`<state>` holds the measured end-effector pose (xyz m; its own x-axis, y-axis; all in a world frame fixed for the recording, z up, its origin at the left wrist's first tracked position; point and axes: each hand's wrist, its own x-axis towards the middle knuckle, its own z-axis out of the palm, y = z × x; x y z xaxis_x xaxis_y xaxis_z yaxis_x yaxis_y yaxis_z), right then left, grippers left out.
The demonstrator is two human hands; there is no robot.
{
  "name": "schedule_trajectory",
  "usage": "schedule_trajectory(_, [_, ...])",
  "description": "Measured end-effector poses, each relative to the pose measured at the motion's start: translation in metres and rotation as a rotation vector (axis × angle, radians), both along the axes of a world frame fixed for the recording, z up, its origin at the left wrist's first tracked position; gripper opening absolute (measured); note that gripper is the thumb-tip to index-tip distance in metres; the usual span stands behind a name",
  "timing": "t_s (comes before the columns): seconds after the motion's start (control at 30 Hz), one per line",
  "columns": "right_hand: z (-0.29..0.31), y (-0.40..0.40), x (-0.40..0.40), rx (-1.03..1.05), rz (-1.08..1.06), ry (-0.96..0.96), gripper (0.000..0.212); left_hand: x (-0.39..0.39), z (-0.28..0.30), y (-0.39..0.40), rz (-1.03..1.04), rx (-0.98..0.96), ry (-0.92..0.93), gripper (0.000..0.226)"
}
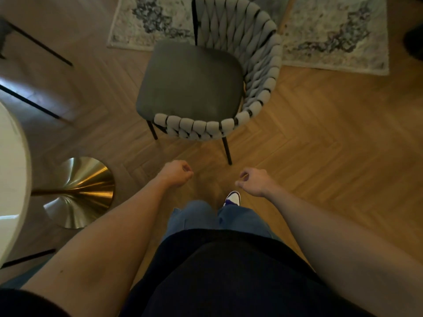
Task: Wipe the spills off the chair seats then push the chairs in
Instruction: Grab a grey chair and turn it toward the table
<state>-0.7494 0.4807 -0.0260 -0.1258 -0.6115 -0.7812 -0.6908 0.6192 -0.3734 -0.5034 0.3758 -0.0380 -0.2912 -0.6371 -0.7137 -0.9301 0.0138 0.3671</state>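
Both my forearms bare, stretched forward and down, side by side, well apart. My left hand (177, 172) closed in loose fist, knuckles up, holding nothing. My right hand (254, 181) with fingers curled inward, thumb near forefinger, also holding nothing. Hands do not touch each other.

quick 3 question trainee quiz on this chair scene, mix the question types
1. True or false: the left hand holds a cloth.
2. The chair stands: A) tucked under the table B) out on the floor, apart from the table C) tipped over.
3. Fill in: the chair's woven back partly overlaps a patterned ___.

Key:
1. False; both it and the right hand are curled and hold nothing.
2. B
3. rug
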Motion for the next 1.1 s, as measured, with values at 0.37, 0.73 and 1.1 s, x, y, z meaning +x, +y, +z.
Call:
schedule_trajectory(0.37, [-0.005,-0.180,-0.046,-0.245,0.285,0.119,0.023,-0.054,-0.021,-0.135,-0.080,-0.312,-0.146,0.053])
schedule_trajectory(0.73, [-0.069,-0.243,-0.051,0.044,0.905,0.303,0.048,-0.025,-0.069,-0.214,-0.433,-0.049,-0.344,0.048])
schedule_trajectory(1.1, [-0.075,-0.265,-0.063,0.163,1.029,0.263,0.061,-0.037,-0.063,-0.199,-0.362,-0.118,-0.354,0.040])
